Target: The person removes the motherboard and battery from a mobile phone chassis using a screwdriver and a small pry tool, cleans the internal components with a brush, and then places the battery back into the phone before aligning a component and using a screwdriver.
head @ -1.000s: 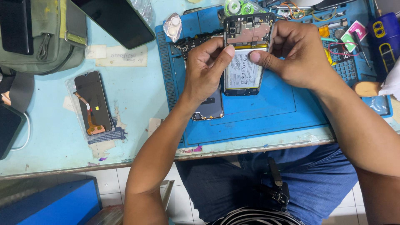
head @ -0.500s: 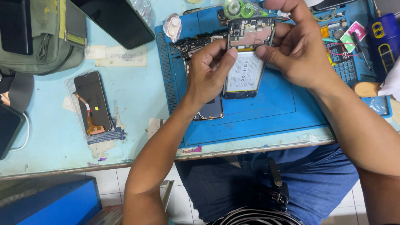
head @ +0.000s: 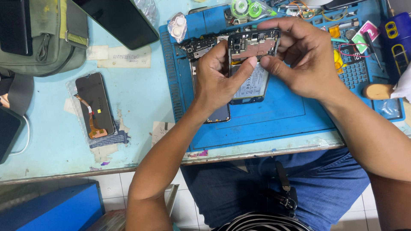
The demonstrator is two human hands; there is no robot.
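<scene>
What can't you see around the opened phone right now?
Head view only:
- Opened phone: left edge behind left hand, right edge behind right hand.
- Second phone under it: mostly covered by the left hand.
- Dark slab: cut by top edge.
- Board parts: too small.

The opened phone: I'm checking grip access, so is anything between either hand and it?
Nothing visible. The left hand and right hand both hold the opened phone directly above the blue mat.

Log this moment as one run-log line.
left hand: grips opened phone | right hand: pinches phone's right edge | phone: raised over blue mat | nearby: spare screen on table
</scene>
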